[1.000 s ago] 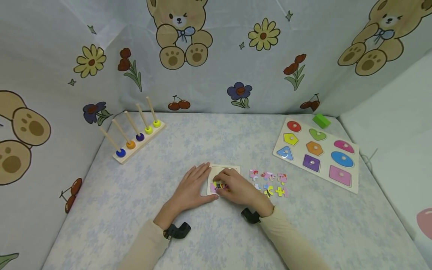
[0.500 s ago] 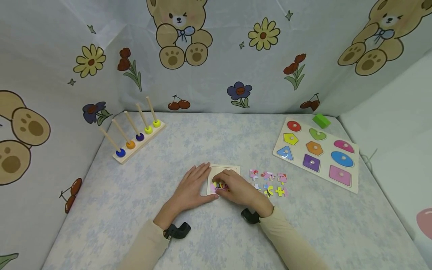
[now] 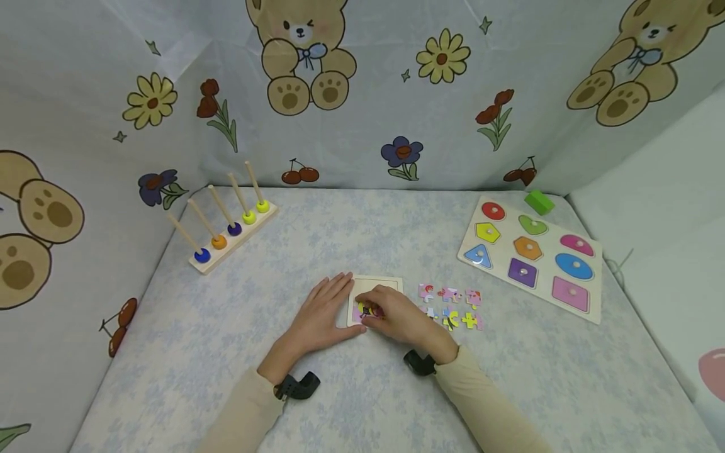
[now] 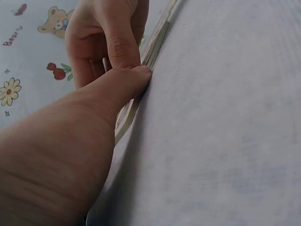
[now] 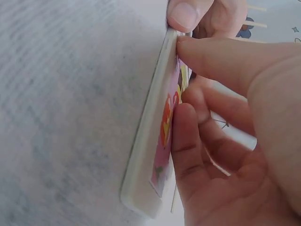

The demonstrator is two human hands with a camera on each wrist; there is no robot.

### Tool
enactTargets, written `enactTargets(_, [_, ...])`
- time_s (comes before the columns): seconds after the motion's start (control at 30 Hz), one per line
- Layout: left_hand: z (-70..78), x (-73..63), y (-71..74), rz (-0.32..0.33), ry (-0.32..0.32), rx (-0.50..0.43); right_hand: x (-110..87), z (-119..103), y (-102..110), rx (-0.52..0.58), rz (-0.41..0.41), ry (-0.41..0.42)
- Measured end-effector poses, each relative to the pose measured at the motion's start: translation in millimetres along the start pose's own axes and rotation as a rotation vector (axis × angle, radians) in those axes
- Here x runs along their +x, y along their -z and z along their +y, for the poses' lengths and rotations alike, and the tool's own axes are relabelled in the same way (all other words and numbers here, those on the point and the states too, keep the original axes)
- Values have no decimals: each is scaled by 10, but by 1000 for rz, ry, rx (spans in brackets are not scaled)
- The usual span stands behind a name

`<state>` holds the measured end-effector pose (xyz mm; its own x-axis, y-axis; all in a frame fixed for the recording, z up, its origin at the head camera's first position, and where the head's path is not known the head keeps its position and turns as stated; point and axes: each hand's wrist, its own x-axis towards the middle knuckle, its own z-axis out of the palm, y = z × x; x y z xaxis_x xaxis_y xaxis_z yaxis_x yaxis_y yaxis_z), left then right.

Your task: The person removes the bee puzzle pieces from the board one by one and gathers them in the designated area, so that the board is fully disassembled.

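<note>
In the head view a small wooden puzzle tray (image 3: 376, 279) lies flat on the table. My left hand (image 3: 323, 318) rests along its left side, fingers straight and thumb stretched along the near edge. Bent over the tray is my right hand (image 3: 399, 314), its thumb and fingertips on a jigsaw piece, which they mostly cover. Pink and yellow jigsaw pieces (image 5: 167, 122) lie along the tray's near part in the right wrist view. The left wrist view shows my left thumb (image 4: 127, 84) against the tray's edge. Several loose jigsaw pieces (image 3: 450, 294) lie in rows right of the tray.
At the back left stands a wooden peg rack (image 3: 233, 242) with coloured beads. A board of knobbed shapes (image 3: 498, 264) lies at the right, with a green block (image 3: 539, 202) behind it. Patterned cloth (image 3: 351, 145) hangs behind the table.
</note>
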<state>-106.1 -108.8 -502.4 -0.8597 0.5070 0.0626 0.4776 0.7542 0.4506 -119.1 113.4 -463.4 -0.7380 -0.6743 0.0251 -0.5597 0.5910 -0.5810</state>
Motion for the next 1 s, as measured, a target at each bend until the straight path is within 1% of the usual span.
enactTargets(0.13, [0, 2, 13, -1, 0, 1, 0, 9, -2, 16, 14, -25])
enactTargets(0.4, [-11, 4, 7, -1, -1, -1, -1, 16, -6, 48, 31, -4])
enactTargets(0.6, [-12, 6, -1, -2, -2, -4, 6, 10, -13, 75, 42, -10])
enactTargets(0.77, [-10, 6, 0, -4, -3, -10, -12, -1, -1, 85, 49, -27])
enactTargets(1.0, [-9, 7, -3, -5, -3, -11, -36, 24, 3, 83, 68, -12])
